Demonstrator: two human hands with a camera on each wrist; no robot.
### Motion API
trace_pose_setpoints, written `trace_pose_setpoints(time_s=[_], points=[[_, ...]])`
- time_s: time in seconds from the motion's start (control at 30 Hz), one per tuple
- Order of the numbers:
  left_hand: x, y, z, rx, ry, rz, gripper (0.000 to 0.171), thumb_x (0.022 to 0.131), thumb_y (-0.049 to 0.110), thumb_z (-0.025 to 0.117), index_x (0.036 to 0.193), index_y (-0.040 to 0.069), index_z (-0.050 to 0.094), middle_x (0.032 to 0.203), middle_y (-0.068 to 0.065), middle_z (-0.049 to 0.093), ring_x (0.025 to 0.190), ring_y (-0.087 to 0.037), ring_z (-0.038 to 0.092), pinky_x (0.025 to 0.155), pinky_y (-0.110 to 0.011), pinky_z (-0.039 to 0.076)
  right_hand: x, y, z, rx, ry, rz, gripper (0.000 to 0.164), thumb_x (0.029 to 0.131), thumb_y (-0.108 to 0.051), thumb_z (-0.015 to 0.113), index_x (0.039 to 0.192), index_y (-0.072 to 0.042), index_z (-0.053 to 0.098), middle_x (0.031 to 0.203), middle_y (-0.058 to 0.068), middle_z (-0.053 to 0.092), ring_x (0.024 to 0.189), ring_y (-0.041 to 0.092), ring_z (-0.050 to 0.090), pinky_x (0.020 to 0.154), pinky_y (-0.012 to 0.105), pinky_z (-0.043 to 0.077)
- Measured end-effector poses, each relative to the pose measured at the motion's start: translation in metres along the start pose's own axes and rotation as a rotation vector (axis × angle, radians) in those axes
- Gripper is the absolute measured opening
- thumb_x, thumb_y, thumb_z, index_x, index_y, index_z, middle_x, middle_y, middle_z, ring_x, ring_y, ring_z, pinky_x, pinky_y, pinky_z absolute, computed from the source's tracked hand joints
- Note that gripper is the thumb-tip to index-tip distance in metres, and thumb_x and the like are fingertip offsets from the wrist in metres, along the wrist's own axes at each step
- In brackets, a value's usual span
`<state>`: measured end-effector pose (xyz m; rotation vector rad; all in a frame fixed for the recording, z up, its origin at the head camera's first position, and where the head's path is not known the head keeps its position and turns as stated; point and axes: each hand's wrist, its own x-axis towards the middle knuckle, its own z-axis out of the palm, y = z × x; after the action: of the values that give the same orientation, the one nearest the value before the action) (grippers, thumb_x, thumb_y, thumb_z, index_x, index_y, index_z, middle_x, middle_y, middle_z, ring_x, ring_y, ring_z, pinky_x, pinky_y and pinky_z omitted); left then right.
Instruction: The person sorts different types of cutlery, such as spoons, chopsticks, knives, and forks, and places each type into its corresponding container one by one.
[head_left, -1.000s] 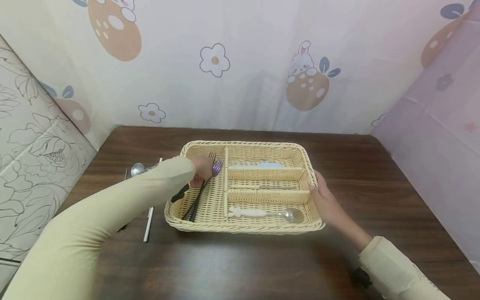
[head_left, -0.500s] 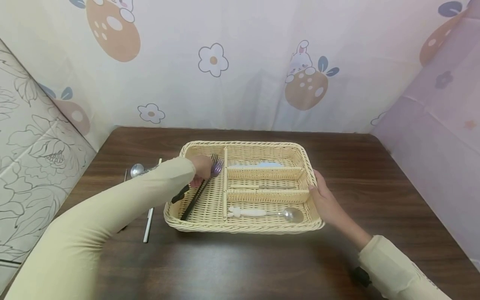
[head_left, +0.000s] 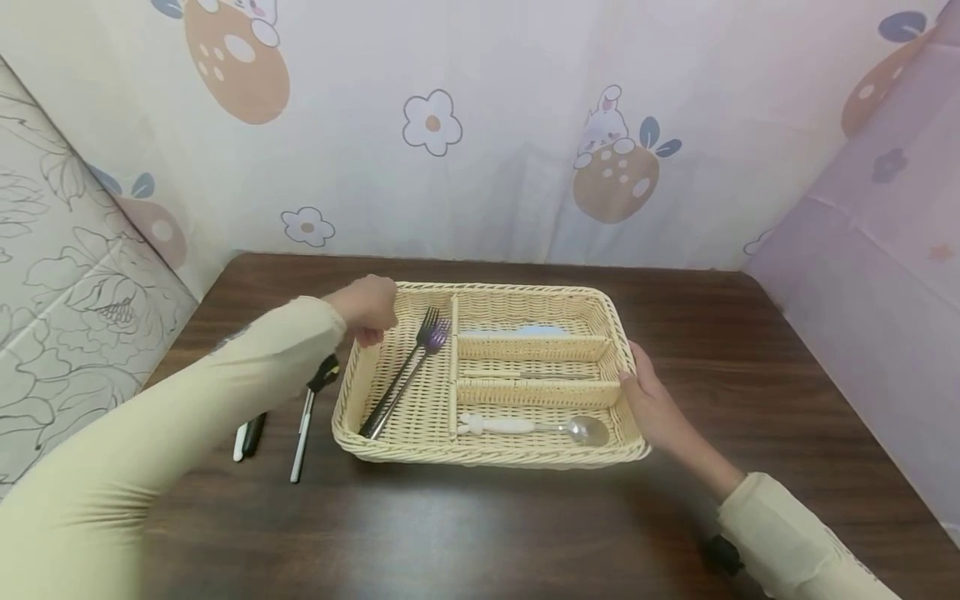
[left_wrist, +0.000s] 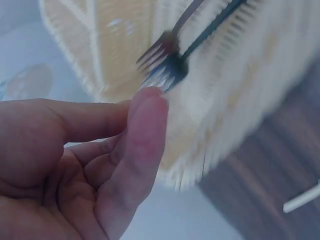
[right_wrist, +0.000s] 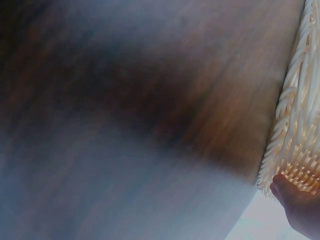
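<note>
A cream wicker basket (head_left: 491,460) with several compartments sits on the dark wooden table. In its left compartment a black fork (head_left: 405,367) and a purple-headed fork (head_left: 437,337) lie side by side, tines away from me. My left hand (head_left: 366,310) is over the basket's left rim, apart from both forks. In the left wrist view, its thumb and forefinger are close together with nothing between them and the other fingers loosely bent. My right hand (head_left: 648,404) grips the basket's right end, thumb over the rim, also visible in the right wrist view beside the wicker wall (right_wrist: 302,110).
The basket's near right compartment has a white-handled spoon (head_left: 583,430); a thin metal piece (head_left: 557,375) and a pale blue item (head_left: 542,331) lie behind. Left of the basket are a slim white handle (head_left: 302,442) and a black handle (head_left: 253,433), partly under my sleeve.
My left hand has let go of the forks and moved left and up to the basket's rim. Both forks now lie uncovered. The right hand keeps its place.
</note>
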<state>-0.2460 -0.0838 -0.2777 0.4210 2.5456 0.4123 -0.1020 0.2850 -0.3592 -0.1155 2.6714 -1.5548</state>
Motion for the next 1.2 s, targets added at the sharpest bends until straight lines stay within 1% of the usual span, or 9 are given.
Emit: trace_pose_setpoints(time_s=[0.07,0.23,0.4,0.5,0.6,0.77,0.87,0.97,1.2], points=[[-0.011,-0.008,-0.010,0.005,0.027,0.018,0.013,0.085,-0.004,0.048,0.084,-0.008,0.060,0.058,-0.010,0.063,0.046,-0.016,0.060,0.050,-0.029,0.053,0.000,0.000,0.000,0.001,-0.001,0.000,0.053,0.103,-0.010,0.022,0.150,-0.002,-0.002,0.146,0.036,0.018,0.126,0.048,0.032,0.103,0.063,0.022],[-0.034,-0.034,-0.028,0.057,0.080,0.038,0.028,0.089,0.006,0.050,0.064,-0.001,0.062,0.054,-0.006,0.061,0.047,-0.016,0.060,0.054,-0.030,0.052,-0.002,-0.001,-0.001,0.017,-0.001,0.004,0.053,0.103,-0.009,0.020,0.150,-0.001,-0.003,0.144,0.037,0.019,0.120,0.048,0.039,0.100,0.062,0.029],[-0.050,-0.071,-0.029,-0.001,0.102,-0.005,0.026,0.087,0.007,0.051,0.063,0.000,0.060,0.054,-0.006,0.060,0.047,-0.017,0.059,0.053,-0.033,0.053,-0.002,-0.001,-0.002,0.007,0.000,0.003,0.052,0.103,-0.010,0.020,0.150,-0.001,-0.002,0.142,0.038,0.022,0.115,0.047,0.044,0.097,0.060,0.034],[-0.056,-0.093,-0.023,-0.054,0.099,-0.035,0.021,0.086,0.006,0.053,0.069,-0.004,0.059,0.055,-0.007,0.059,0.048,-0.018,0.060,0.052,-0.034,0.054,-0.002,-0.002,-0.002,-0.001,0.001,0.001,0.052,0.104,-0.011,0.020,0.150,-0.001,-0.002,0.141,0.038,0.024,0.111,0.046,0.048,0.094,0.058,0.039],[-0.057,-0.112,-0.013,-0.068,0.096,-0.050,0.019,0.087,0.007,0.055,0.073,-0.005,0.057,0.057,-0.008,0.060,0.048,-0.018,0.061,0.050,-0.032,0.054,-0.003,-0.002,-0.003,0.000,0.001,0.001,0.052,0.104,-0.011,0.020,0.150,-0.001,-0.002,0.141,0.038,0.023,0.113,0.046,0.047,0.094,0.057,0.039],[-0.058,-0.133,0.010,-0.041,0.080,-0.072,0.017,0.086,0.005,0.056,0.078,-0.009,0.058,0.055,-0.010,0.060,0.045,-0.017,0.059,0.045,-0.028,0.051,-0.002,-0.003,-0.003,0.008,-0.002,0.008,0.052,0.104,-0.011,0.020,0.150,-0.003,-0.002,0.141,0.037,0.025,0.112,0.046,0.048,0.094,0.057,0.039],[-0.059,-0.142,0.024,-0.050,0.067,-0.090,0.016,0.085,0.005,0.059,0.076,-0.008,0.058,0.054,-0.010,0.059,0.044,-0.017,0.059,0.045,-0.028,0.051,-0.002,-0.003,-0.002,0.001,-0.004,0.013,0.052,0.104,-0.011,0.020,0.150,-0.003,-0.001,0.140,0.037,0.026,0.110,0.045,0.049,0.094,0.057,0.039],[-0.060,-0.147,0.035,-0.030,0.077,-0.078,0.018,0.083,0.005,0.062,0.067,-0.003,0.057,0.050,-0.007,0.057,0.042,-0.015,0.058,0.043,-0.026,0.050,-0.002,-0.003,-0.001,-0.012,0.000,0.019,0.052,0.104,-0.012,0.020,0.150,-0.003,-0.001,0.140,0.037,0.027,0.108,0.044,0.051,0.094,0.057,0.039],[-0.069,-0.149,0.047,-0.007,0.117,-0.053,0.024,0.081,0.001,0.060,0.058,0.004,0.052,0.044,-0.003,0.052,0.038,-0.013,0.052,0.042,-0.026,0.047,-0.001,-0.002,-0.001,0.007,0.000,0.026,0.052,0.104,-0.012,0.021,0.151,-0.004,-0.002,0.140,0.037,0.027,0.110,0.045,0.050,0.096,0.059,0.037]])
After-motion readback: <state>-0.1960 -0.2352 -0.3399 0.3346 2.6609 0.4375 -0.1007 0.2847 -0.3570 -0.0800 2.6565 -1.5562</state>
